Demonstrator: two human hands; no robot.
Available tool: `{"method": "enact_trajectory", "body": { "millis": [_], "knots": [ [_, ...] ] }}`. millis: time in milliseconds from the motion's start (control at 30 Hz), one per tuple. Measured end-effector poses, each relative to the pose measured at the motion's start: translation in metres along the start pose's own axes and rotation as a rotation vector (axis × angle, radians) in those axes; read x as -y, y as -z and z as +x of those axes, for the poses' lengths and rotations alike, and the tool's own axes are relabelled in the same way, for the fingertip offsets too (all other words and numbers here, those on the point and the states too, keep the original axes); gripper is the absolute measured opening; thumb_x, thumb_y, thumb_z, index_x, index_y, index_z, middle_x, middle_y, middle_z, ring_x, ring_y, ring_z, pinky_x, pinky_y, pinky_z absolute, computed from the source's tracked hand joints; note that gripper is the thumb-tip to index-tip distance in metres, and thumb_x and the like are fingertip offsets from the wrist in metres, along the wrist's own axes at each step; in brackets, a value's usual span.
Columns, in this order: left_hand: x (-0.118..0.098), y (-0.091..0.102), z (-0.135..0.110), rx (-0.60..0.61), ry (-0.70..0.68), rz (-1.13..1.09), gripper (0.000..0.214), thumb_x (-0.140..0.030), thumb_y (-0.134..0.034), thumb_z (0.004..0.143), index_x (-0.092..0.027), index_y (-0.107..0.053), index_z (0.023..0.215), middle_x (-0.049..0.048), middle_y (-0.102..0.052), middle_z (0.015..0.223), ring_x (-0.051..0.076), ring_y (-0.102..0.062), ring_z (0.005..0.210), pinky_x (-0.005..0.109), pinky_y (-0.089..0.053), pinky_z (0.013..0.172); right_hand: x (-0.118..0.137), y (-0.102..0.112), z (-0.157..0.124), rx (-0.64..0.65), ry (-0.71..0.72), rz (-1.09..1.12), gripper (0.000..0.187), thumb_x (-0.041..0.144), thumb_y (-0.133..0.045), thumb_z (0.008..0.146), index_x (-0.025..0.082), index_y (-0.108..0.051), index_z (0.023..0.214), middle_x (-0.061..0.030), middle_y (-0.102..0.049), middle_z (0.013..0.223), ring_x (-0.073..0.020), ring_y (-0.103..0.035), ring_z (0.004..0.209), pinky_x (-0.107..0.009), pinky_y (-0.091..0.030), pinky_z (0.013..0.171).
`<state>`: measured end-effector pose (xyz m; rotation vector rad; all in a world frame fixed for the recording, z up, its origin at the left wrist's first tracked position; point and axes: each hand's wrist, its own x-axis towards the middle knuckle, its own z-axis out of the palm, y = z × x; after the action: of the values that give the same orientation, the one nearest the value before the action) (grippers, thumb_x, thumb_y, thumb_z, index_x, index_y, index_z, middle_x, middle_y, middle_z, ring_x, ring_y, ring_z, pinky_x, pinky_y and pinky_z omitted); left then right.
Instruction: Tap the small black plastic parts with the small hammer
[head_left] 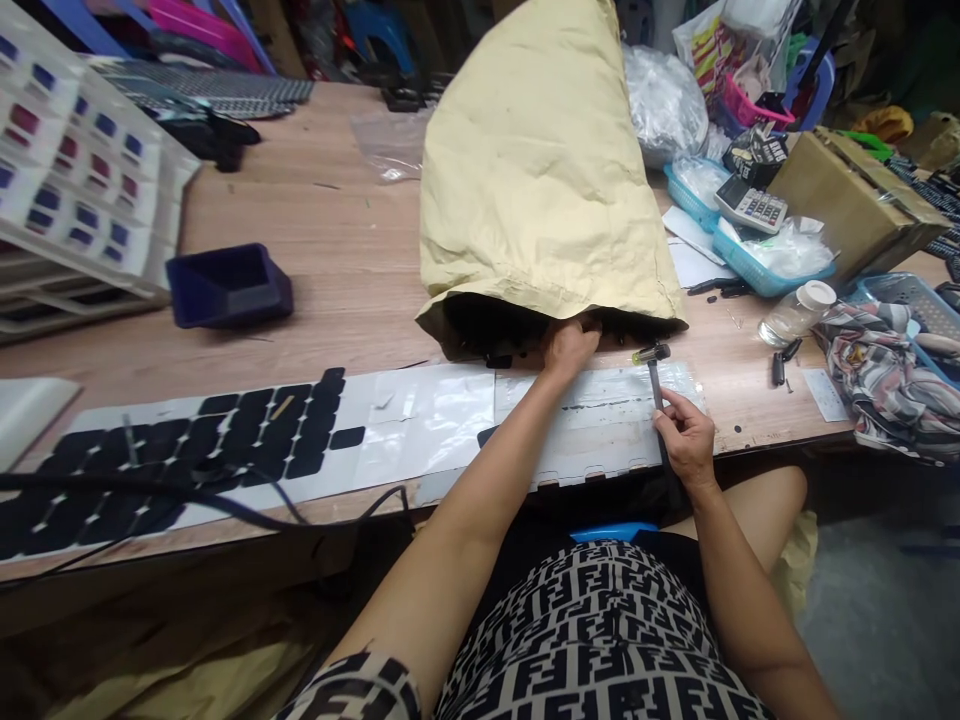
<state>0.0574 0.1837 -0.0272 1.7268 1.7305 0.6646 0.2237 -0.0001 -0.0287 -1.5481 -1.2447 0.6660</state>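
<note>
Reaching straight ahead with the left hand (pixel 571 348) into the dark mouth of a big kraft paper sack (pixel 540 170), and gripping a hammer (pixel 655 385) by its black handle in the right hand (pixel 686 435)! Finding the sack lying beyond both hands, with its mouth toward the front edge of the tabletop (pixel 337 220) and its bulk toward the back edge. Holding the hammer to the right of that mouth, head uppermost, near the front edge. Spotting black rounded pieces (pixel 259 425) spread on a white sheet (pixel 424 415), well left of the hands, toward the front left corner.

Losing the left fingertips under the sack's lip, so not telling whether grasping something in there or hanging loose. Making out only darkness inside. Missing the sack's far end, running off the top of the view. Losing the handle's lower end against dark clothing. Seeing a black cable (pixel 150 488) crossing in front of the pieces, hiding some, and a white plastic crate (pixel 142 140) running out of view at the left.
</note>
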Motion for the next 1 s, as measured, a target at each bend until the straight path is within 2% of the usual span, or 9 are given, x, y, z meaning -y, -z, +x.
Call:
{"method": "enact_trajectory", "body": {
  "millis": [133,300,400,467,567,700,833,1000],
  "knots": [
    [-0.005,0.003,-0.017,0.052,-0.077,-0.01,0.031,-0.041,-0.061,0.089,-0.022,-0.078,0.105,0.0084,-0.078,0.102,0.024,-0.071,0.097,0.029,-0.05,0.083,0.001,0.0,0.0,-0.003,0.001,0.003,0.04,0.03,-0.066,0.083,0.017,-0.074,0.119,0.0042,-0.051,0.068,-0.0109,-0.045,0.059,-0.025,-0.042,0.058],
    [-0.021,-0.012,-0.025,0.017,-0.037,0.093,0.04,-0.055,-0.06,0.088,-0.019,-0.077,0.092,0.0123,-0.076,0.09,0.027,-0.07,0.087,0.033,-0.049,0.076,0.003,0.0,0.001,-0.005,0.006,-0.009,0.04,0.031,-0.066,0.082,0.017,-0.074,0.118,0.0045,-0.05,0.066,-0.0109,-0.045,0.058,-0.026,-0.043,0.057],
    [-0.025,-0.017,-0.027,0.016,-0.039,0.15,0.029,-0.044,-0.065,0.084,-0.019,-0.076,0.095,0.0128,-0.076,0.092,0.029,-0.07,0.088,0.034,-0.048,0.075,0.004,0.0,0.001,-0.008,0.006,-0.014,0.039,0.03,-0.066,0.082,0.017,-0.075,0.118,0.0045,-0.051,0.066,-0.0111,-0.045,0.058,-0.026,-0.043,0.057],
    [-0.024,-0.012,-0.029,0.051,-0.065,0.146,0.022,-0.035,-0.065,0.083,-0.02,-0.075,0.096,0.0112,-0.076,0.094,0.028,-0.069,0.089,0.033,-0.048,0.075,0.003,0.0,0.001,-0.008,0.006,-0.012,0.04,0.031,-0.066,0.083,0.017,-0.075,0.119,0.0045,-0.051,0.066,-0.011,-0.045,0.058,-0.026,-0.043,0.057],
    [-0.014,0.004,-0.037,0.121,-0.16,0.105,0.018,-0.029,-0.068,0.079,-0.022,-0.074,0.094,0.0075,-0.075,0.096,0.026,-0.067,0.091,0.031,-0.047,0.074,0.001,0.0,0.0,-0.004,0.01,-0.004,0.04,0.03,-0.066,0.084,0.017,-0.074,0.12,0.0047,-0.051,0.066,-0.0106,-0.045,0.057,-0.026,-0.042,0.057],
    [0.011,0.022,-0.06,0.21,-0.301,-0.002,0.017,-0.028,-0.073,0.077,-0.022,-0.072,0.093,0.0024,-0.073,0.093,0.021,-0.065,0.088,0.029,-0.045,0.073,-0.001,0.001,0.0,0.0,0.028,-0.023,0.039,0.03,-0.066,0.085,0.018,-0.074,0.121,0.0044,-0.052,0.067,-0.0109,-0.046,0.058,-0.026,-0.044,0.058],
    [0.035,0.021,-0.078,0.215,-0.342,-0.143,0.014,-0.027,-0.074,0.078,-0.021,-0.071,0.09,0.0009,-0.07,0.092,0.018,-0.062,0.083,0.029,-0.046,0.074,-0.002,0.001,-0.001,0.001,0.065,-0.113,0.04,0.032,-0.065,0.086,0.018,-0.073,0.123,0.0026,-0.055,0.07,-0.0121,-0.049,0.06,-0.027,-0.047,0.061],
    [0.041,0.012,-0.079,0.174,-0.366,-0.189,0.017,-0.028,-0.076,0.076,-0.02,-0.071,0.09,0.0002,-0.066,0.09,0.017,-0.062,0.083,0.029,-0.046,0.075,-0.001,0.0,-0.001,0.004,0.161,-0.258,0.039,0.03,-0.063,0.086,0.018,-0.074,0.122,-0.0005,-0.059,0.074,-0.0142,-0.052,0.064,-0.029,-0.051,0.063]
  ]
}}
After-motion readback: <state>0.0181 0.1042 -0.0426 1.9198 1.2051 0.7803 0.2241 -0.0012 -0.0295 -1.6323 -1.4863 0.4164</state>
